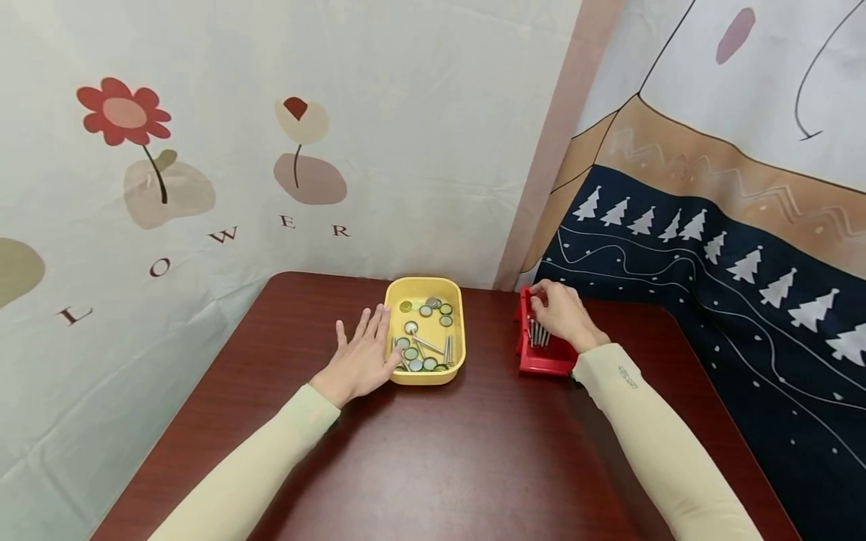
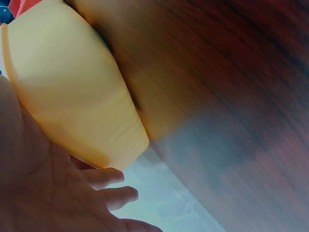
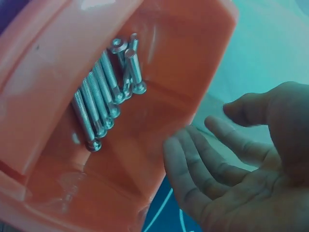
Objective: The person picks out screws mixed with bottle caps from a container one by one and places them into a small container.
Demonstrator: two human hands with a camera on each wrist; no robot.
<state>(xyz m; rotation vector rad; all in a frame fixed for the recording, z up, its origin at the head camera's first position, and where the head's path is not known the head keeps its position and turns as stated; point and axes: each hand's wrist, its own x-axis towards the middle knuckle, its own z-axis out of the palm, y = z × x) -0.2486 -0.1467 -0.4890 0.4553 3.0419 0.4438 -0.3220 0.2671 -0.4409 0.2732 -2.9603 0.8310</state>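
My left hand (image 1: 361,359) rests at the left side of a yellow plastic tray (image 1: 425,380), fingers straight and spread. In the left wrist view its fingers lie beside the tray's outer wall (image 2: 82,92). Round flat discs (image 1: 411,353) with silvery faces, plus several metal bolts (image 1: 429,345), lie inside the tray. Above a red plastic bin (image 1: 546,366) is my right hand (image 1: 567,314). The right wrist view shows its fingers loosely bent at the bin's rim, thumb apart, nothing held. Several silver bolts (image 3: 99,99) lie together inside the bin.
Both containers stand on a dark reddish-brown table (image 1: 433,458), with a stretch of tabletop between them. A pale printed curtain (image 1: 419,135) hangs behind the table. On the right hangs a navy cloth with white trees (image 1: 690,285).
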